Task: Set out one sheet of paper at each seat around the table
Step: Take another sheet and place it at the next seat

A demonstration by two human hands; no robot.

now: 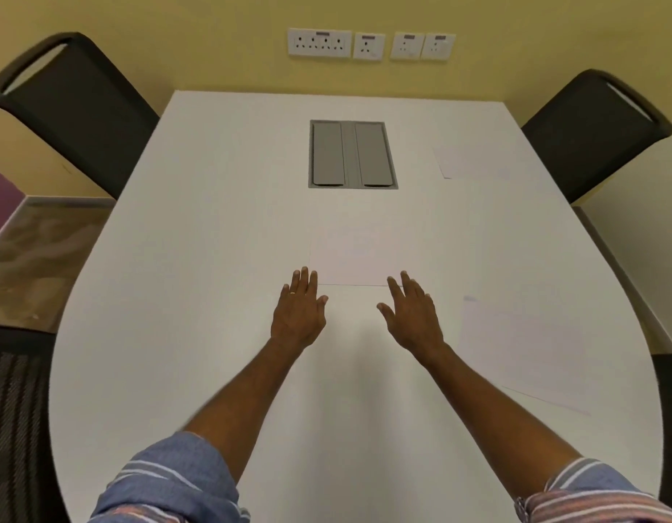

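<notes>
Hands (299, 309) flat beside paper (355, 256)

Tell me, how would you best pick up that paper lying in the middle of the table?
Probably by its near edge. The paper lies flat on the table, so nothing sticks up to pinch. Both hands, left hand and right hand, already sit open at that edge; slide fingertips onto the near corners, drag it toward you, then lift.

The near chairs (13, 428) are cut off by both side edges. The sleeves (168, 485) run off the bottom. Paper edges (474, 162) fade into the table (213, 220).
</notes>
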